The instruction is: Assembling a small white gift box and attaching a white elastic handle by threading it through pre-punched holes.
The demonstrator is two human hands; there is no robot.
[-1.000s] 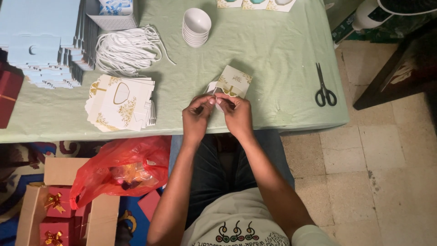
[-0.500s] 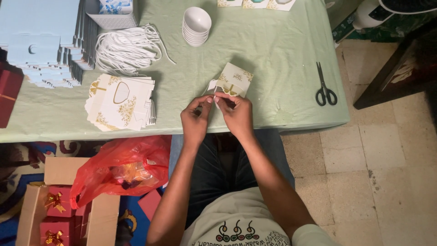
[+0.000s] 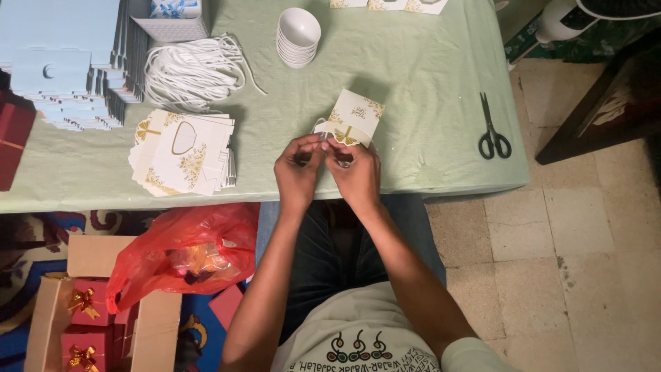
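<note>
Left hand: the left hand (image 3: 297, 172) rests at the near edge of the table, fingers curled together and pinched on the near end of the small white box (image 3: 352, 121), just beside the other hand.
Right hand: the right hand (image 3: 358, 176) touches the left one at the fingertips; its fingers are bent and closed on the same near edge of the box, by the little gold bow.
Box: white with gold ornament, tilted, lying on the green tablecloth (image 3: 413, 69) at 12 o'clock from both hands, its far corner pointing toward 1 o'clock.
White cord: a thin piece shows at the box's left edge by the fingertips; whether it is threaded through, I cannot tell.
Flat boxes: a fanned stack of unfolded white-and-gold boxes (image 3: 182, 150) lies at 9 o'clock from the hands, near the table edge.
Cord bundle: a heap of white cords (image 3: 193, 69) sits at 10 o'clock, beyond the flat stack.
Bowls: a stack of white bowls (image 3: 298, 36) stands at 12 o'clock, well apart from the hands.
Scissors: black scissors (image 3: 493, 129) lie at 3 o'clock, blades closed, well apart.
Blue sheets: a stack of pale blue flat cartons (image 3: 62, 62) fills the far left corner.
Below the table: a red plastic bag (image 3: 186, 255) at 8 o'clock, beside a cardboard carton (image 3: 103, 303) with red bowed boxes.
</note>
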